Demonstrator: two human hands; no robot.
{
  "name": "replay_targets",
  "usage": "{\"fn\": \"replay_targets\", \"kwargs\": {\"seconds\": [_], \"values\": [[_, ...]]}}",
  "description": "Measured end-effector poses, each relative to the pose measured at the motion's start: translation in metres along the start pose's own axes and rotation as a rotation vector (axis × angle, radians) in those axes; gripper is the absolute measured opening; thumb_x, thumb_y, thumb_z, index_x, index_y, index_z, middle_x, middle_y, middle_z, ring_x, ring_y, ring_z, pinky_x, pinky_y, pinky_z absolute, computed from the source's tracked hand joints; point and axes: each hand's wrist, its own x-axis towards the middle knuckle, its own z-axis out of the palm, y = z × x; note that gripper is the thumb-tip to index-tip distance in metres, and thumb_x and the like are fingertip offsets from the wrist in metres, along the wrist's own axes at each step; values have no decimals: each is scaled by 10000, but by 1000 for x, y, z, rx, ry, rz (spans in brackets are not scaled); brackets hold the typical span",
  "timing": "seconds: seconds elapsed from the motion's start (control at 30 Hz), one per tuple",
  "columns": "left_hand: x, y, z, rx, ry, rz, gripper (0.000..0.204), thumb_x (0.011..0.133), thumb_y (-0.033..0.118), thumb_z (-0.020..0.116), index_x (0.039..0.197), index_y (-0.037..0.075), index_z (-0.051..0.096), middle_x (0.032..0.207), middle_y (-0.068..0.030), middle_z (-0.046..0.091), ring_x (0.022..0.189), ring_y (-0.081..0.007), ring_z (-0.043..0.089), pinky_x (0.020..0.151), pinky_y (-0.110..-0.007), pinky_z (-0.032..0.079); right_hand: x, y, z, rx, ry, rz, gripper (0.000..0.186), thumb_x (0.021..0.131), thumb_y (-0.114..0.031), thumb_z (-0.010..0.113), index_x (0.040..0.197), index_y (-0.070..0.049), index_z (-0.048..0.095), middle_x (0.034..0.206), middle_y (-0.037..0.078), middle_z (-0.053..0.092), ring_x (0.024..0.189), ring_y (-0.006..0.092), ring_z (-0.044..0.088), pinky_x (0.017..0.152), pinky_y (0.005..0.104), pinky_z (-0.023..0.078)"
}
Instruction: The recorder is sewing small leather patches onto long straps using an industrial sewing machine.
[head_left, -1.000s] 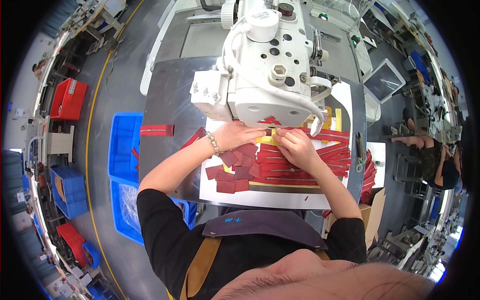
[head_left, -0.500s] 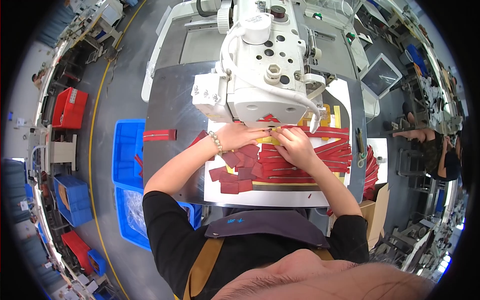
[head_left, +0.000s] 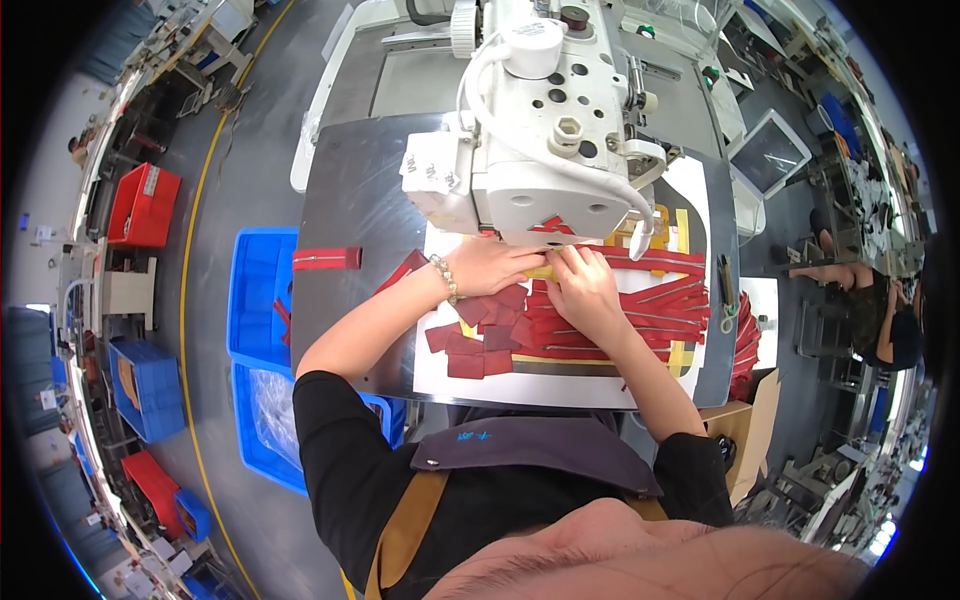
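Observation:
My left hand lies with its fingers stretched out flat toward the right, just under the front of a white sewing machine head. Close beside it, my right hand has bent, closed fingers, the tips at a yellow guide piece; what they pinch is hidden. Red zipper strips lie in a spread pile under and right of my right hand. Another zipper strip runs along the back of that pile. Small dark red square patches are heaped below my left hand.
A single red zipper piece lies at the metal table's left edge. Blue bins stand left of the table, an open cardboard box at the lower right. Scissors or snips rest near the right edge; a screen stands beyond.
The whole view has shifted slightly. My right forearm has swung a little inward, while both hands stay together in front of the machine head.

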Motion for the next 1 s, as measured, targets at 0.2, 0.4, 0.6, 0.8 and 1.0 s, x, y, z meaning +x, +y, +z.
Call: {"fn": "replay_targets", "kwargs": {"seconds": [0.2, 0.4, 0.6, 0.8, 1.0], "values": [[-17, 10, 16, 84, 362, -5, 335, 849, 267, 621, 1153, 126, 626, 1166, -18, 617, 980, -192, 618, 959, -425, 383, -2, 0, -1, -9, -9, 3, 348, 674, -90, 688, 1002, 10, 629, 900, 80, 572, 774, 230, 548, 709, 340, 460], [-22, 17, 20, 190, 522, -90, 357, 812, 254, 659, 1103, 49, 638, 1133, -49, 635, 1096, -199, 569, 984, -398, 372, 0, -1, 0, -15, 15, -14, 335, 676, -87, 686, 989, 21, 640, 896, 83, 580, 772, 229, 546, 705, 336, 464], [-17, 26, 23, 216, 514, -146, 345, 813, 223, 652, 1096, 27, 632, 1109, -69, 635, 1042, -225, 578, 959, -371, 400, -2, 1, 1, -19, 24, -19, 317, 688, -82, 676, 983, 31, 645, 885, 83, 585, 779, 226, 549, 706, 333, 464], [-11, 42, 29, 170, 541, -218, 384, 813, 203, 644, 1148, 19, 600, 1077, -112, 613, 1000, -275, 572, 964, -388, 406, -3, 2, 1, -14, 34, -18, 319, 693, -82, 667, 990, 34, 646, 877, 81, 582, 784, 226, 549, 705, 331, 460], [-10, 55, 31, 218, 511, -308, 442, 822, 221, 630, 1220, 41, 563, 1120, -121, 585, 1090, -275, 535, 999, -437, 371, -5, 4, 4, -13, 31, -18, 319, 699, -92, 662, 992, 34, 644, 895, 83, 579, 795, 226, 546, 709, 329, 458]]}}
